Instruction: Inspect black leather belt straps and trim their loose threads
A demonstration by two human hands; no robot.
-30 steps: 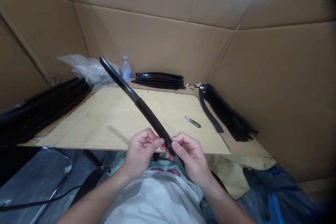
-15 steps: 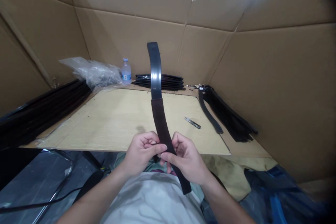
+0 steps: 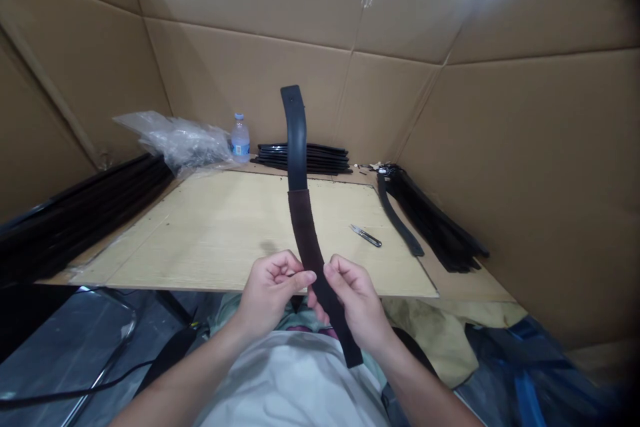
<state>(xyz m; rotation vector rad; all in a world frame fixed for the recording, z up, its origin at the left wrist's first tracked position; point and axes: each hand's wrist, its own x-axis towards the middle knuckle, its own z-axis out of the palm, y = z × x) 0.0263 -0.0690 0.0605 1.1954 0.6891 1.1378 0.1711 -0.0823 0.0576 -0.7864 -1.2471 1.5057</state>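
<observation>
Both of my hands pinch a long black curved strip (image 3: 302,213) in front of my chest. Its lower half is wrapped in dark brown fabric and its glossy bare upper end stands up over the plywood board (image 3: 225,233). My left hand (image 3: 270,290) grips the strip's left edge between thumb and fingers. My right hand (image 3: 353,300) holds its right side, with the strip's lower end hanging past it toward my lap.
Cardboard walls enclose the board. A small metal snipping tool (image 3: 366,235) lies right of centre. Black strips are piled at the right (image 3: 435,227), at the back (image 3: 320,157) and along the left (image 3: 80,213). A water bottle (image 3: 240,137) and crumpled clear plastic (image 3: 180,140) sit at the back left.
The strip swung from leaning up-left to standing nearly upright, and its lower end has slid down past my right hand. Both hands kept their pinch.
</observation>
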